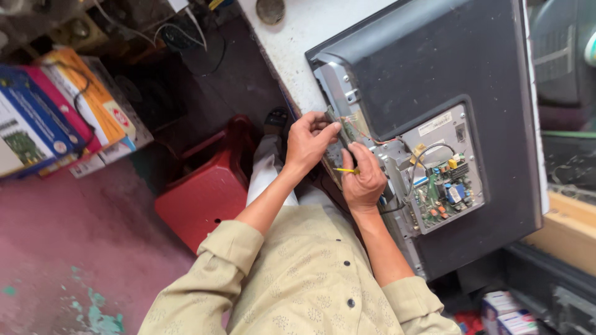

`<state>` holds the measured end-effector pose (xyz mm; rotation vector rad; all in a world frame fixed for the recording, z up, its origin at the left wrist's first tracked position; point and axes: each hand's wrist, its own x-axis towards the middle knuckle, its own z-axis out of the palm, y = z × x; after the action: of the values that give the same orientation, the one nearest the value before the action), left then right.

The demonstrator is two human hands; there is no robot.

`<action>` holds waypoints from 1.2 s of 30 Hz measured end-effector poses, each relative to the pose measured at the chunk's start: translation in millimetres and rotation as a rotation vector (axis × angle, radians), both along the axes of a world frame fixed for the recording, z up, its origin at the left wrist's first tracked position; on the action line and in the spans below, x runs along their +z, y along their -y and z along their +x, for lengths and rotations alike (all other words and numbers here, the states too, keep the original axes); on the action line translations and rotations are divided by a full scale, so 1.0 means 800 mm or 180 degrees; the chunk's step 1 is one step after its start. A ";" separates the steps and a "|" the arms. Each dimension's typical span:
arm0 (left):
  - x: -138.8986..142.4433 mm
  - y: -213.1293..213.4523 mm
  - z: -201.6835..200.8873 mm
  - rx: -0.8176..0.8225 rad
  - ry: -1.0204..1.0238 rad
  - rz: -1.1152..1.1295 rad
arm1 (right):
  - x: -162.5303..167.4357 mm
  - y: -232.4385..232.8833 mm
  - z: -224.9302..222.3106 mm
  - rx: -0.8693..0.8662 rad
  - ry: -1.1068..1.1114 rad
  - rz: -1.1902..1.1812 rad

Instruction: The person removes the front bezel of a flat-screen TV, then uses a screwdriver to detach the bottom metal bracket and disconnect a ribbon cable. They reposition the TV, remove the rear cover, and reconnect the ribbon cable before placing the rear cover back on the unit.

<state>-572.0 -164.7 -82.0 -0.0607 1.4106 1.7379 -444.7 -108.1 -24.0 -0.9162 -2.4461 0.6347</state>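
1. Two hands work at the left edge of the flat television (447, 68) lying face-down on the white bench (292, 37).
2. My left hand (308, 141) pinches a narrow circuit strip (340, 133); it looks thin, stiff and fragile, best held by its edges.
3. My right hand (363, 177) is closed around a slim yellow tool (345, 170).
4. Nearby, the green main board (446, 192) sits exposed, bumpy with components.
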 end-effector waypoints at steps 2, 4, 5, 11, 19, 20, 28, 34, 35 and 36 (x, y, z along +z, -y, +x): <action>-0.003 0.003 -0.002 -0.0022 0.0144 0.0120 | 0.000 0.001 -0.002 -0.0207 0.0037 -0.0204; -0.004 0.008 -0.005 -0.0046 0.0351 0.0192 | -0.001 0.002 -0.003 -0.0498 0.0150 -0.0566; -0.004 0.010 -0.007 -0.0077 0.0407 0.0192 | -0.001 0.002 -0.004 -0.0427 0.0079 -0.0484; 0.001 0.013 -0.018 -0.0184 0.0641 0.0149 | 0.002 -0.002 -0.002 -0.0386 0.0059 -0.0564; 0.006 0.012 -0.023 -0.0344 0.0617 -0.0161 | 0.004 -0.005 -0.003 -0.0499 0.0138 -0.0798; 0.006 0.012 -0.024 -0.0341 0.0625 -0.0155 | 0.004 -0.005 -0.003 -0.0510 0.0144 -0.0856; 0.005 0.009 -0.024 -0.0346 0.0586 -0.0224 | 0.006 -0.010 -0.002 -0.0525 0.0223 -0.0973; 0.006 0.011 -0.024 -0.0309 0.0538 -0.0178 | 0.009 -0.011 -0.003 -0.0463 0.0043 -0.0957; 0.007 0.012 -0.025 -0.0327 0.0512 -0.0199 | 0.010 -0.011 -0.004 -0.0449 0.0024 -0.0955; 0.007 0.012 -0.025 -0.0345 0.0490 -0.0221 | 0.011 -0.011 -0.004 -0.0435 0.0009 -0.0954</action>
<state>-592.2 -174.6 -76.5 -0.1498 1.3365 1.5618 -448.1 -99.4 -15.0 -1.1876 -2.3033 0.9669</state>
